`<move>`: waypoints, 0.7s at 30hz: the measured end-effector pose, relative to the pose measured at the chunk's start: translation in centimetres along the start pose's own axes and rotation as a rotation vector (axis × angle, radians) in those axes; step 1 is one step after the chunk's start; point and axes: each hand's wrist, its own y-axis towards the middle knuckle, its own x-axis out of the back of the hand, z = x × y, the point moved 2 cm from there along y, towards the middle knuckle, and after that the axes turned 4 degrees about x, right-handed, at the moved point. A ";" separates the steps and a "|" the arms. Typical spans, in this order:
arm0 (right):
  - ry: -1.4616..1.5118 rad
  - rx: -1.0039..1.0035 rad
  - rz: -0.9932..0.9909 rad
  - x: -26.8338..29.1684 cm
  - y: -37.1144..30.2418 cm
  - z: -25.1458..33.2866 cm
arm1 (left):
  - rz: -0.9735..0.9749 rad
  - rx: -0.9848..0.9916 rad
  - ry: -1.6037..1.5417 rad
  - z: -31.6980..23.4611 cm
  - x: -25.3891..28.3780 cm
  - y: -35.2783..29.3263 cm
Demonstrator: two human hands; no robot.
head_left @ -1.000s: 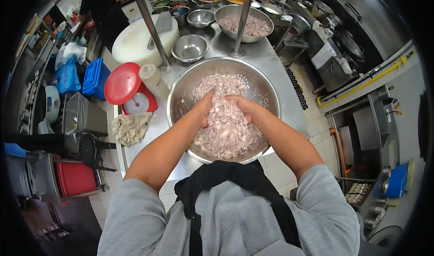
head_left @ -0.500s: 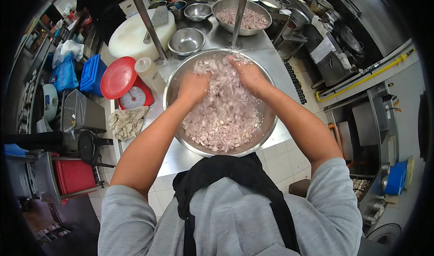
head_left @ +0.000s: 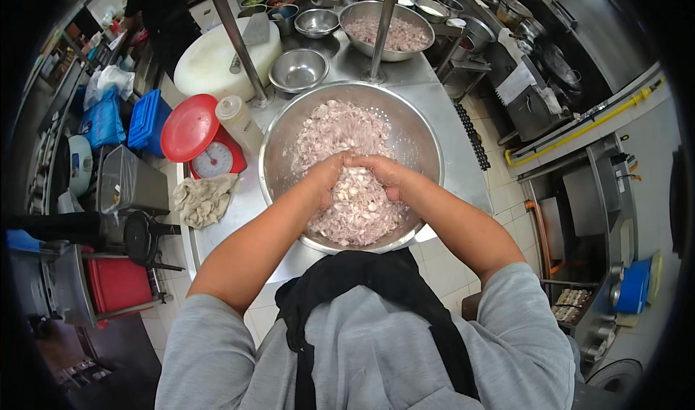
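Note:
A wide metal colander (head_left: 420, 145) with small holes in its wall stands on the steel table in front of me. Inside lies a heap of thinly sliced, pinkish-white shallots (head_left: 340, 127), with paler pieces among them nearer me. My left hand (head_left: 327, 177) and my right hand (head_left: 385, 174) meet at the middle of the heap, thumb sides touching. Both are curled around a clump of the slices, and the fingertips are partly buried in it.
Left of the colander stand a squeeze bottle (head_left: 240, 124), a red dial scale (head_left: 216, 158) and a crumpled cloth (head_left: 205, 200). Beyond are metal posts (head_left: 384, 30), a small bowl (head_left: 298, 70), a cleaver (head_left: 255, 32) on a round cutting board (head_left: 199, 66), and another filled bowl (head_left: 352, 45). Someone in black (head_left: 161, 19) stands far left.
Both hands have come from the far side of the colander toward me and closer together. The slices that were tumbling between them now lie in a heap, with part gathered in my hands.

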 end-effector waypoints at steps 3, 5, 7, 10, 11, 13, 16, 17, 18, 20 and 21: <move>-0.167 0.289 -0.156 -0.3 -1.6 2.1 | -0.192 -0.095 0.120 -2.0 0.7 -1.4; -1.037 0.280 -0.237 -1.3 -3.4 5.5 | -0.262 -0.233 0.224 -3.9 0.1 -3.1; -1.144 0.531 -0.358 -1.0 -3.2 6.8 | -0.288 -0.405 0.469 -5.6 0.4 -3.8; -0.890 0.818 -0.407 -1.0 -3.3 8.2 | -0.406 -0.629 0.740 -7.5 0.6 -4.1; -0.927 0.772 -0.430 -1.9 -4.2 9.1 | -0.495 -0.672 0.764 -7.8 0.8 -4.4; -0.999 0.834 -0.470 -0.3 -3.4 9.3 | -0.538 -0.628 0.675 -7.6 -0.4 -4.8; -0.726 0.474 -0.351 1.2 -2.2 7.2 | -0.537 -0.430 0.493 -5.7 1.2 -3.8; -0.729 0.463 -0.335 0.1 -3.3 7.2 | -0.480 -0.279 0.407 -4.8 2.1 -3.5; -0.704 0.264 -0.346 -0.8 -5.0 6.8 | -0.491 -0.271 0.394 -3.6 3.3 -3.8; -0.658 0.058 -0.377 0.8 -7.0 5.3 | -0.210 -0.308 0.244 -1.5 2.9 -4.9; -0.369 -0.082 -0.325 2.9 -6.9 3.7 | -0.206 -0.297 0.246 -1.2 2.7 -5.0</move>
